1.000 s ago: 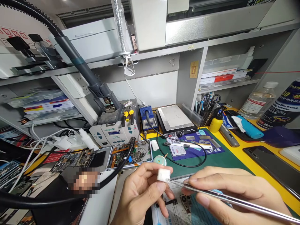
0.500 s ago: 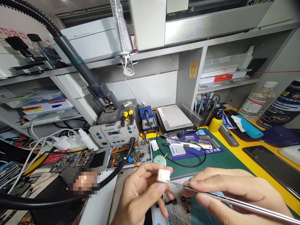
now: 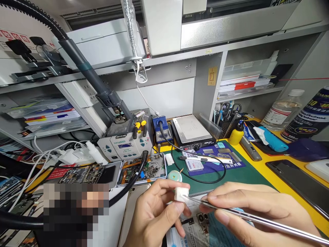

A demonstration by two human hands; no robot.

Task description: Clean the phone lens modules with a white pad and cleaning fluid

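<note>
Between the thumb and fingers of my left hand (image 3: 159, 216) is a small white block (image 3: 180, 194), held up above the work mat. My right hand (image 3: 257, 202) is closed around slim metal tweezers (image 3: 275, 225), pointing left. The tips of the tweezers meet the front face of the block. Below my hands lies a printed sheet (image 3: 191, 236) with small dark parts on it, partly covered by my fingers. Just behind the block sits a small round tin (image 3: 174, 176).
A tray of electronic parts (image 3: 154, 168) lies to the left, with a black hose (image 3: 128, 185) crossing it. Behind the green mat (image 3: 246, 178) stand a hot plate (image 3: 191, 130) and a rework station (image 3: 125, 145). A phone (image 3: 295, 185) lies at right.
The white block and my left fingertips have shifted slightly right. The tweezer tips now sit a little higher on the block's face. My right hand has barely moved.
</note>
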